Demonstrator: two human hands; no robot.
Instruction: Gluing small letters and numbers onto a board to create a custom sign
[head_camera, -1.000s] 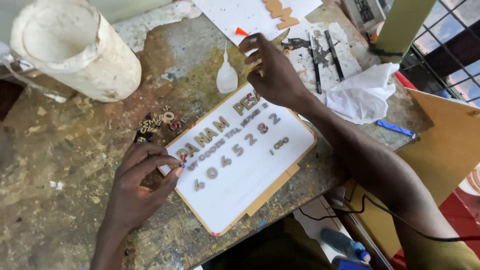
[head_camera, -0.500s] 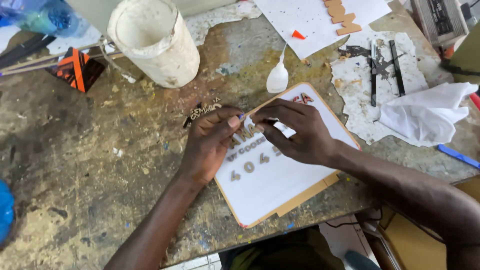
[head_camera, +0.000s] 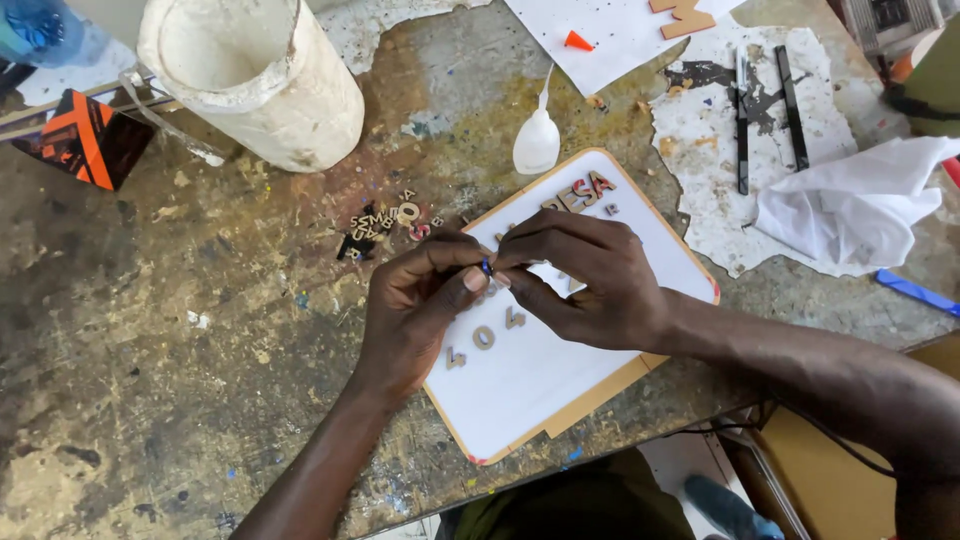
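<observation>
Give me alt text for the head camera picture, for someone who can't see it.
Two bare hands, left hand and right hand, meet fingertip to fingertip, pinching a tiny blue piece over a white board studded with small cut-out characters. The board lies on a stained workbench, near a glue bottle and a white bucket.

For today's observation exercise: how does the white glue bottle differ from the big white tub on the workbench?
The glue bottle is small and teardrop-shaped with a thin nozzle; the tub is large and cylindrical with a wide open mouth. The bottle looks clean; the tub is crusted and stained. Both are white and rest on the workbench.
</observation>
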